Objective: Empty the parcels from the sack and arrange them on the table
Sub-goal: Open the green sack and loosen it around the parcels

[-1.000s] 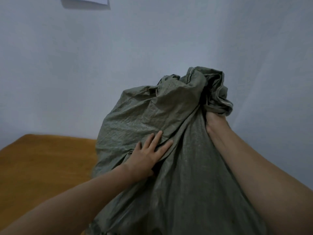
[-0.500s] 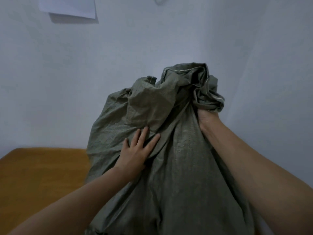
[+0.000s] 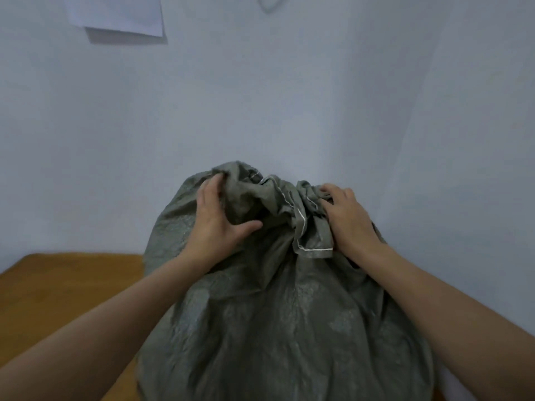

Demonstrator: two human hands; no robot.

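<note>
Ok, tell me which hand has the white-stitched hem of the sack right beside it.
The right hand. The sack's white-stitched hem hangs in a fold against its thumb side, while the left hand grips plain bunched fabric farther over.

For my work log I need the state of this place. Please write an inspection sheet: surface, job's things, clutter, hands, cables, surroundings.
Surface: wooden table, visible part bare.
Job's things: grey-green sack stands full, its mouth bunched shut; no parcels seen outside it.
Clutter: nothing seen.
Hands: left hand and right hand both grip the gathered fabric at the mouth, one on each side.
Cables: nothing seen.
Surroundings: pale wall behind; white paper sheet on it, upper left.
</note>
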